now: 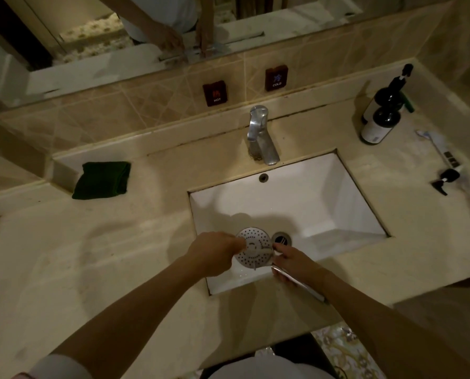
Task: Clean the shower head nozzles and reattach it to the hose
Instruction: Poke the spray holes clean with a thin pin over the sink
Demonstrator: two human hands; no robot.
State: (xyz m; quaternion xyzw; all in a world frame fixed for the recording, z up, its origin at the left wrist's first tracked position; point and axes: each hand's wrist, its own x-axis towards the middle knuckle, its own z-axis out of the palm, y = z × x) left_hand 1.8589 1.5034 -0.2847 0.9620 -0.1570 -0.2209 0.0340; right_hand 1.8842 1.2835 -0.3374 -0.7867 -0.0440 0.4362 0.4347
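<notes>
Shower head (253, 251) sits face-up over the near part of the white sink basin (310, 203), its round nozzle plate turned toward the camera and its chrome handle (299, 283) running back over the basin's front rim. The right hand (294, 265) curls around the handle just behind the plate and grips it. The left hand (214, 253) is at the plate's left edge with fingers bent onto the nozzle face; whether it pinches anything there is too small to tell. The drain (281, 238) lies just beyond the plate, to its right. Behind the basin stands the chrome faucet (260, 135), with HOT (214, 93) and COLD (276, 77) tags on the tiled wall above it. Left of the basin, a folded dark green cloth (102, 180) lies on the beige counter (91, 255). Right of the basin, near the wall, stand two dark pump bottles (381, 119), and nearer the counter's edge lie a toothpaste tube (439, 149) and black keys (446, 180).
</notes>
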